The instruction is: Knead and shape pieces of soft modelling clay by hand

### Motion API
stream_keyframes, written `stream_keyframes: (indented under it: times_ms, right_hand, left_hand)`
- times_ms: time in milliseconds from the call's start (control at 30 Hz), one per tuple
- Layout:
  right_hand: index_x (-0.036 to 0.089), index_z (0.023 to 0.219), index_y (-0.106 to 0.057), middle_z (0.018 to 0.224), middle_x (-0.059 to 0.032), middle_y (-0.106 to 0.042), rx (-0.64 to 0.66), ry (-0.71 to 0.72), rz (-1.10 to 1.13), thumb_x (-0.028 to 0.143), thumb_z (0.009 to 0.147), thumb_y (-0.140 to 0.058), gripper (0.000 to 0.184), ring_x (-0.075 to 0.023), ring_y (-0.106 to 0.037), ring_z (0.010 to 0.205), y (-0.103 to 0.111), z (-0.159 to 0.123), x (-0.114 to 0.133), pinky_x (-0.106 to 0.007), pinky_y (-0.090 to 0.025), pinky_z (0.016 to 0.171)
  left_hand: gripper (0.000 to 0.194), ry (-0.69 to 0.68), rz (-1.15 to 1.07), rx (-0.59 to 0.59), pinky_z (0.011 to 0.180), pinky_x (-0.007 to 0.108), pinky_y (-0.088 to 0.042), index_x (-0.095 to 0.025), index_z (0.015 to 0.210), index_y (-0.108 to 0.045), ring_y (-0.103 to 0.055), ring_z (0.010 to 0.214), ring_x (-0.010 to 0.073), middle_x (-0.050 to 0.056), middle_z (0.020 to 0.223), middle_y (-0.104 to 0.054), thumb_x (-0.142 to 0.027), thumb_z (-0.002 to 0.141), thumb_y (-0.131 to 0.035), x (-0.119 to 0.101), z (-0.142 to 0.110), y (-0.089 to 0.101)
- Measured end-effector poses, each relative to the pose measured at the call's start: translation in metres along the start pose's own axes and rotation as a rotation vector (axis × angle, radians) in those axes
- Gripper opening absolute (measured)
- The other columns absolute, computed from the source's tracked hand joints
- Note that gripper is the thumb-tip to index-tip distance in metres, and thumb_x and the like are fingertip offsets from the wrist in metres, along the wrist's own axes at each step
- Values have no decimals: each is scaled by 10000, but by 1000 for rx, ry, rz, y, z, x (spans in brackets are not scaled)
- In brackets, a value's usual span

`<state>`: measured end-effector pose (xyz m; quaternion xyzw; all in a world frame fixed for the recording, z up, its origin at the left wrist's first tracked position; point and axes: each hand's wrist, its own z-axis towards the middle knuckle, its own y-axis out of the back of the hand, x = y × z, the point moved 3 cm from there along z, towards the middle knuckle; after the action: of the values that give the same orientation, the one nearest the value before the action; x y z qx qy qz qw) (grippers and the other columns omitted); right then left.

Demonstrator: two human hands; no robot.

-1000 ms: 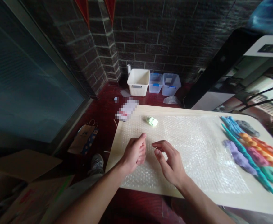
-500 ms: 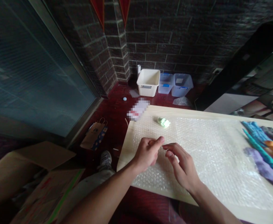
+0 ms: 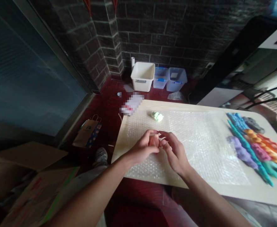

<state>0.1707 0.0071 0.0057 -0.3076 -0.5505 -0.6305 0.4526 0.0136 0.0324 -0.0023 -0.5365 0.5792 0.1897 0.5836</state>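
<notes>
My left hand (image 3: pixel 145 146) is cupped over the bubble wrap (image 3: pixel 190 138), its fingers curled and its thumb below them. An orange-pink patch shows inside its curl; I cannot tell whether it is the palm or a held piece. My right hand (image 3: pixel 175 153) meets the left fingertips, with thumb and forefinger drawn together in a pinch. Whatever the fingers hold is too small or hidden to name. Just beyond both hands, a pale green crumpled lump (image 3: pixel 157 116) rests on the bubble wrap.
Several coloured, clay-like twisted pieces (image 3: pixel 249 143) lie on the table (image 3: pixel 237 197) at the right. On the floor beyond stand a cream bin (image 3: pixel 143 85) and two clear plastic boxes (image 3: pixel 176 83). A paper bag (image 3: pixel 86 132) and an open cardboard box (image 3: pixel 34 192) are at the left.
My left hand has turned from a closed fist with the thumb on top to a cupped shape. The right fingers have closed in against it. The view has shifted right.
</notes>
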Motion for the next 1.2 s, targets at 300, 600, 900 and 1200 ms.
stream_keyframes:
  times_ms: [300,600,900,1200]
  right_hand:
    - [197,1147,-735,924,-61,-698,30,115,-94,375,958,-756,260,-184,-655,778,1,2,8,-347,-563,712]
    - [216,1232,-699,1091,-106,-748,76,29,73,328,954,-755,305,-226,-739,933,-5,0,2,-396,-640,827]
    - [207,1151,-747,985,-76,-775,129,178,-105,331,971,-758,219,-199,-733,848,-5,-1,9,-360,-613,778]
    - [195,1114,-750,974,-73,-779,108,168,-82,326,970,-759,194,-189,-734,819,-1,-2,11,-335,-606,750]
  left_hand:
    - [131,-256,657,-48,714,278,-474,-163,966,-626,-620,778,150,15,862,-682,-153,845,-674,-11,-6,0]
    - [174,-364,932,-75,778,282,-533,-169,972,-636,-730,907,197,100,1031,-782,-50,852,-596,-8,-10,2]
    - [219,-137,1293,-62,657,344,-436,-194,867,-794,-761,772,269,119,895,-833,-276,939,-604,-10,-7,5]
    - [179,-160,1331,-58,649,337,-425,-185,859,-759,-729,758,253,116,873,-812,-220,906,-589,-10,-7,5]
